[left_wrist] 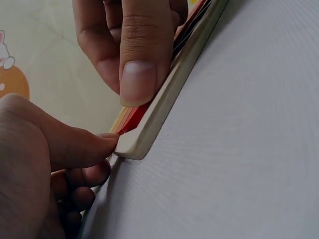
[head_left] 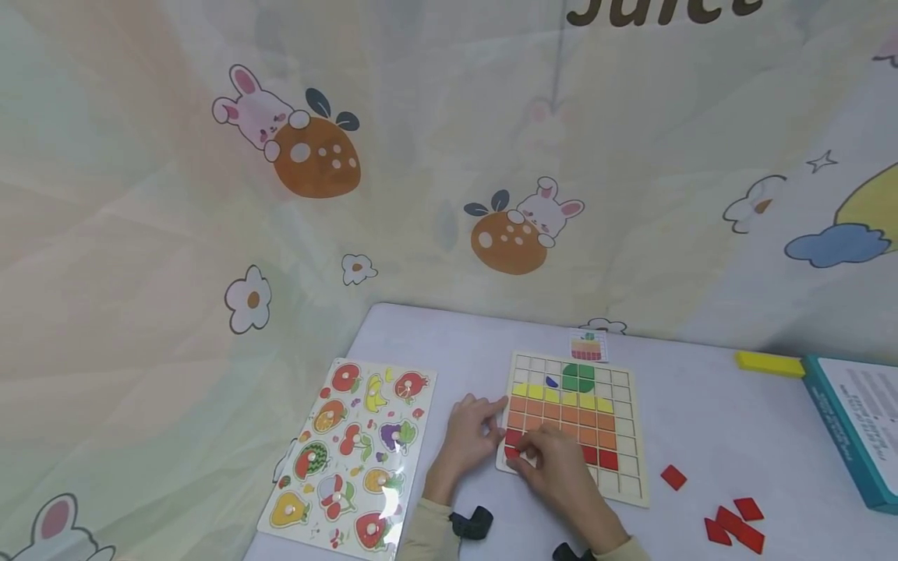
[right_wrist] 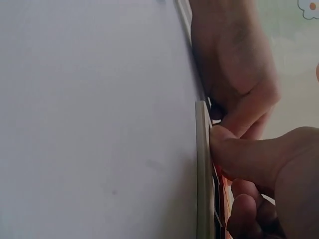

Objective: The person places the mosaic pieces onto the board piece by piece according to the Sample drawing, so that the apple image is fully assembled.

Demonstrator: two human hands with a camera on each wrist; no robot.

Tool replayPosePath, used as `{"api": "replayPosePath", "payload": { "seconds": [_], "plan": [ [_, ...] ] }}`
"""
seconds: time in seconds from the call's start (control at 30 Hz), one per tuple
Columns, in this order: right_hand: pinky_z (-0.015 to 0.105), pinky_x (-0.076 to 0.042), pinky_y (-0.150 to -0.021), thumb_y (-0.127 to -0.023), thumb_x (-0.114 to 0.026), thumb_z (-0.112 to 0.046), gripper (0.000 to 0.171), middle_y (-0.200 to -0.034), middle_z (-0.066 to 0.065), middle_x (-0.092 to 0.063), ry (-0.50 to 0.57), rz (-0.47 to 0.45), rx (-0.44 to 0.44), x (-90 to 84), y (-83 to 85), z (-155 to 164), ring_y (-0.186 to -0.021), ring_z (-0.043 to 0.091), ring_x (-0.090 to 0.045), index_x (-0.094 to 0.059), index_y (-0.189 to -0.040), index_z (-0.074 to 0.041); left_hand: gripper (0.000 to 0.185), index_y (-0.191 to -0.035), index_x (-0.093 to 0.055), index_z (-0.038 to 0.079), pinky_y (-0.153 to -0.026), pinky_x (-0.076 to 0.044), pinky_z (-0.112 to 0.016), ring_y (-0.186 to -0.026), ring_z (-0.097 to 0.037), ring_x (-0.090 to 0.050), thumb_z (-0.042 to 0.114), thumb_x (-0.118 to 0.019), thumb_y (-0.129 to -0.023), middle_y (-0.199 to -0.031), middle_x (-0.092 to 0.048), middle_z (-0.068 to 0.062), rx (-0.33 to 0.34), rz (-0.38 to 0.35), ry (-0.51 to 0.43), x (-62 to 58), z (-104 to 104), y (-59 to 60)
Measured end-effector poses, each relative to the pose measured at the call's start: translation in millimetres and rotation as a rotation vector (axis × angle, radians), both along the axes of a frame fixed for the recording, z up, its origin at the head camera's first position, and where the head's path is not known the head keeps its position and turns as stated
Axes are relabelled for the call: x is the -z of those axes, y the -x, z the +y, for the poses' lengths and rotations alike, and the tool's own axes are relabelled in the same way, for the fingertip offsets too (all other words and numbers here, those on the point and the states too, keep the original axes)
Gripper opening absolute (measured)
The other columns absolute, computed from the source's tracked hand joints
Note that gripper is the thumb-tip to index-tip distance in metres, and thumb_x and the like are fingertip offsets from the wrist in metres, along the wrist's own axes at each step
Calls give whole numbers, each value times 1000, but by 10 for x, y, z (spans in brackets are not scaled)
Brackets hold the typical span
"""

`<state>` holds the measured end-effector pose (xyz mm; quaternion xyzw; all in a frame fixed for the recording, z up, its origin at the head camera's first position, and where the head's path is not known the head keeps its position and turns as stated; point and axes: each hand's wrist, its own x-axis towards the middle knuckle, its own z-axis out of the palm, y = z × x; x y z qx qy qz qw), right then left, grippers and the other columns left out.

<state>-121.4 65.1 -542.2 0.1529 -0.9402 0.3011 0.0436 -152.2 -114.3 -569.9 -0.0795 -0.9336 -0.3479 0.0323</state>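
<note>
A wooden grid board [head_left: 631,467] lies on the table, with rows of yellow, orange and red square tiles and a green shape near its top. My left hand [head_left: 471,432] grips the board's left edge, its thumb at the corner beside a red tile [left_wrist: 133,119] in the left wrist view. Over the lower left of the grid, my right hand [head_left: 561,467] has thumb and fingers curled together, pinching a red tile [head_left: 513,453] at the bottom row. Its fingertips partly hide that tile. In the right wrist view the right thumb [right_wrist: 244,154] lies against the board's rim.
Several loose red tiles [head_left: 737,523] lie to the right of the board. A fruit puzzle board [head_left: 351,460] is on the left. A small picture card [head_left: 588,346] stands behind the grid. At far right are a yellow block [head_left: 770,364] and a teal-edged box [head_left: 852,436].
</note>
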Motion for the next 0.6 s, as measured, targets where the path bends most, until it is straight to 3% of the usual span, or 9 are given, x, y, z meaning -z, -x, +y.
{"api": "replayPosePath", "payload": {
  "seconds": [0.17, 0.33, 0.4, 0.5, 0.6],
  "plan": [
    [20, -43, -62, -74, -97, -26, 24, -78, -14, -59, 58, -91, 6, -10, 6, 73, -70, 3, -47, -78, -87, -24, 51, -139, -72, 18, -76, -32, -22, -80, -2, -40, 18, -79, -88, -73, -55, 14, 5, 22, 3, 19, 12, 6],
    [21, -43, -62, -82, -92, -30, 20, -76, -12, -59, 127, -161, 70, -86, 55, 498, -70, 7, -50, -79, -95, -22, 52, -139, -72, 18, -77, -33, -23, -79, -1, -40, 19, -79, -88, -73, -56, 14, 16, 31, -1, 51, 32, 24],
    [21, -43, -63, -83, -92, -30, 22, -79, -9, -61, 88, -151, 95, -121, 82, 768, -72, 9, -51, -80, -98, -18, 53, -140, -71, 19, -77, -33, -23, -79, -1, -39, 19, -79, -88, -73, -55, 15, 11, 21, -10, 49, 31, 24],
    [24, -47, -66, -82, -92, -34, 39, -92, 0, -68, -1, -170, 136, -160, 105, 1225, -82, 16, -55, -79, -110, -10, 53, -140, -71, 18, -76, -33, -24, -79, -1, -39, 18, -79, -88, -73, -55, 15, 0, 17, -20, 46, 17, 20],
    [42, -56, -83, -82, -89, -47, 63, -113, 15, -70, -101, -254, 168, -149, 96, 1693, -99, 30, -59, -74, -125, -4, 53, -140, -71, 18, -75, -33, -24, -79, -1, -39, 18, -79, -88, -73, -55, 15, -4, 14, -26, 55, -1, 13]
  ]
}}
